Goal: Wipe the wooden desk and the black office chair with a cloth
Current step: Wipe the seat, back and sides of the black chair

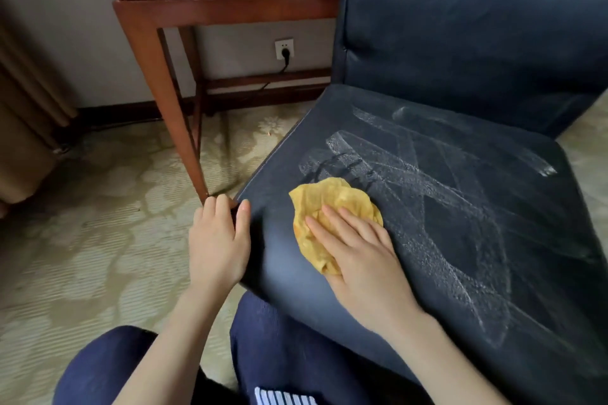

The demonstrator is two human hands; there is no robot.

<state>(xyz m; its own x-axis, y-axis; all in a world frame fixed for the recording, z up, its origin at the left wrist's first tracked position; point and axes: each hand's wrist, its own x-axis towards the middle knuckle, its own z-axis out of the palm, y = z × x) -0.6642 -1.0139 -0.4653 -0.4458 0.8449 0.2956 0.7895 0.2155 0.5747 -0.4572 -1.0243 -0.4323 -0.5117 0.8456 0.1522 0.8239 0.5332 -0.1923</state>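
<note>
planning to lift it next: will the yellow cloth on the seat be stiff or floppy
Probably floppy: the yellow cloth lies crumpled in soft folds under the right hand. Likely light, perhaps damp, given streaks on the chair seat.

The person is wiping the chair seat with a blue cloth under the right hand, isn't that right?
Not quite: the cloth is yellow, not blue, as the head view shows. The right hand does press it on the chair seat.
</note>
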